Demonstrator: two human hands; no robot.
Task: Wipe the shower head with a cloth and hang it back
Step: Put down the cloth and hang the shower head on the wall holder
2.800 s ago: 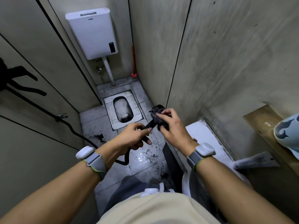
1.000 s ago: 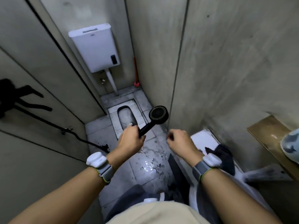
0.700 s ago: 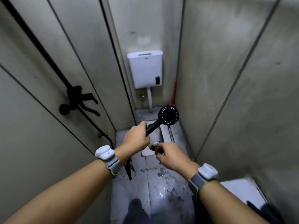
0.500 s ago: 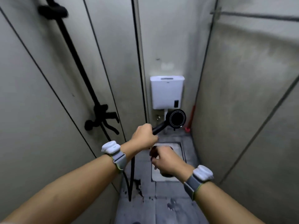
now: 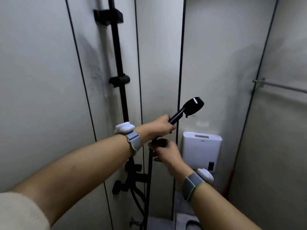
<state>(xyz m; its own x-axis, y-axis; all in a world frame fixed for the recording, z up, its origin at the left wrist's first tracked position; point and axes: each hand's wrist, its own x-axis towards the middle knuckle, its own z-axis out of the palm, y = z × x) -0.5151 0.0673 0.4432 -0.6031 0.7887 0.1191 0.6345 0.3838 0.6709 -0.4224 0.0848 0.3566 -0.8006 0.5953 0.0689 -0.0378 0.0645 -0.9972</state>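
My left hand (image 5: 160, 126) grips the handle of the black shower head (image 5: 192, 106), held up in front of the wall with its round face turned away and down. Just below it, my right hand (image 5: 166, 151) is closed around the black hose (image 5: 149, 180) near the handle's base. A black vertical rail (image 5: 120, 67) runs up the wall to the left, with a black holder bracket (image 5: 118, 80) at mid height and a larger black mount (image 5: 108, 15) near the top. The cloth is out of view.
A black mixer valve (image 5: 132, 176) with levers sits low on the rail. A white cistern (image 5: 201, 151) hangs on the back wall. A metal bar (image 5: 280, 86) crosses the right wall. Grey wall panels close in on all sides.
The cloth has left my right hand and the view has tilted up from the floor to the wall. My left hand has lifted the shower head higher, and my right hand has taken the hose.
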